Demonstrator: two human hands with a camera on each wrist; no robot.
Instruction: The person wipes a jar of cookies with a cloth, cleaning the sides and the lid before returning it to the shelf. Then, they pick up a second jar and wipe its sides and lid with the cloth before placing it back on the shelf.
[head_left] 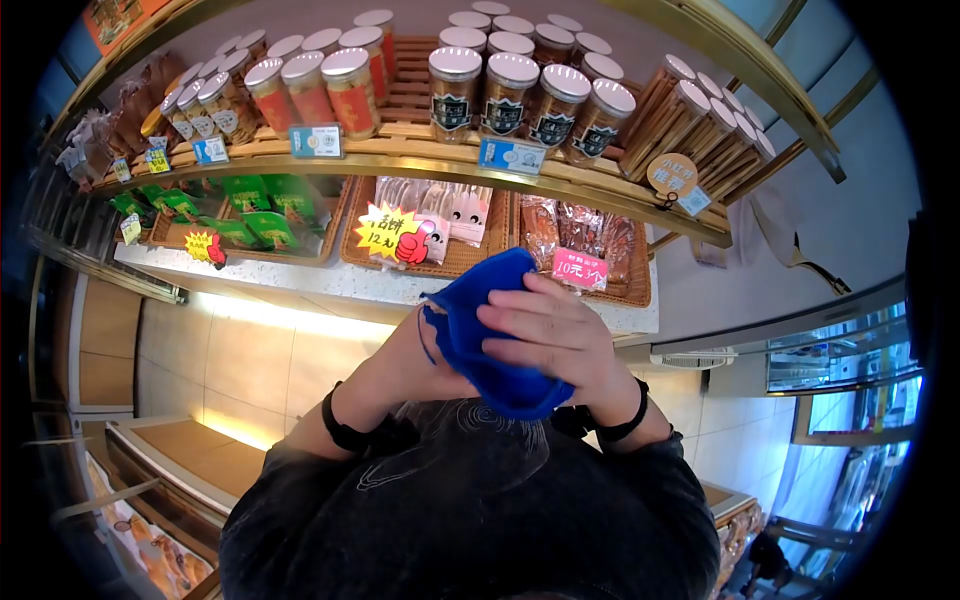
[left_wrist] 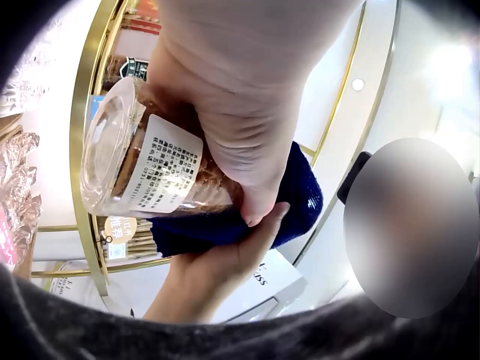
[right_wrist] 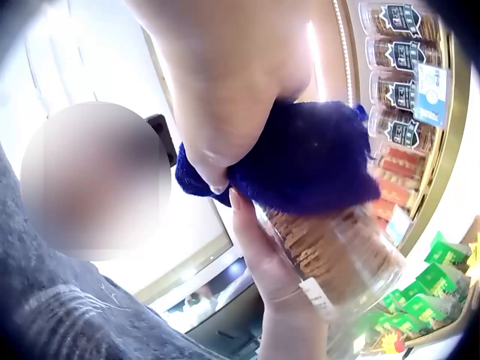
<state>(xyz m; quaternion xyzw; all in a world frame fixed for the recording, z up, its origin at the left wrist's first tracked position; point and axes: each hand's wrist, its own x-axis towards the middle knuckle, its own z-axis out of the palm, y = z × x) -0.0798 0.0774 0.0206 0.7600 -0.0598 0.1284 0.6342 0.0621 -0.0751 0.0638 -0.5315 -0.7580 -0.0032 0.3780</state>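
My left hand [head_left: 408, 362] grips a clear plastic jar [left_wrist: 127, 169] of brown biscuits, tilted on its side, with a white printed label [left_wrist: 166, 165] near its base. In the head view the jar is hidden behind a blue cloth [head_left: 475, 310]. My right hand [head_left: 555, 335] holds this cloth over the jar's upper end, fingers bent across it. The right wrist view shows the cloth wrapped about that end and the biscuits [right_wrist: 315, 247] below it. There, the thumbs of both hands come close together at the cloth's edge.
Ahead, a wooden shelf [head_left: 400, 152] carries rows of white-lidded jars [head_left: 455, 95] and price cards. Beneath it, wicker baskets [head_left: 440, 262] of packaged snacks stand on a pale counter [head_left: 375, 287]. Metal tongs [head_left: 815, 262] hang at the right. A display case [head_left: 150, 520] is behind, lower left.
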